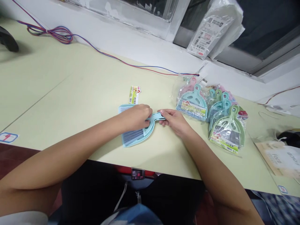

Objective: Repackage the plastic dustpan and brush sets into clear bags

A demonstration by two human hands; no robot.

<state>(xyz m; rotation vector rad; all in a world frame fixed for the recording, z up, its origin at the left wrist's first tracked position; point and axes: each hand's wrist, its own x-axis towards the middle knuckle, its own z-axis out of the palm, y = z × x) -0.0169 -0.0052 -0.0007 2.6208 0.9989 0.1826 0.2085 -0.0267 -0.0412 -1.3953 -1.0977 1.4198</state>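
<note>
A light blue dustpan point(150, 129) with a small brush point(134, 136) nested in it lies on the table in front of me, handles to the right. My left hand point(138, 117) reaches over the brush, its fingers curled onto the brush where it narrows to the handle. My right hand point(174, 121) pinches the handle end, thumb on top and fingers beneath. A printed card label point(134, 94) lies just behind the dustpan. Part of the brush and pan is hidden under my left hand.
Several dustpan sets in clear bags point(226, 129) stand on the right. Behind, a red and blue cable point(112, 57) runs along the wall. A plastic-wrapped package point(208, 34) leans at the window. A paper bag point(276, 156) lies far right; a dark object point(8, 39) is far left.
</note>
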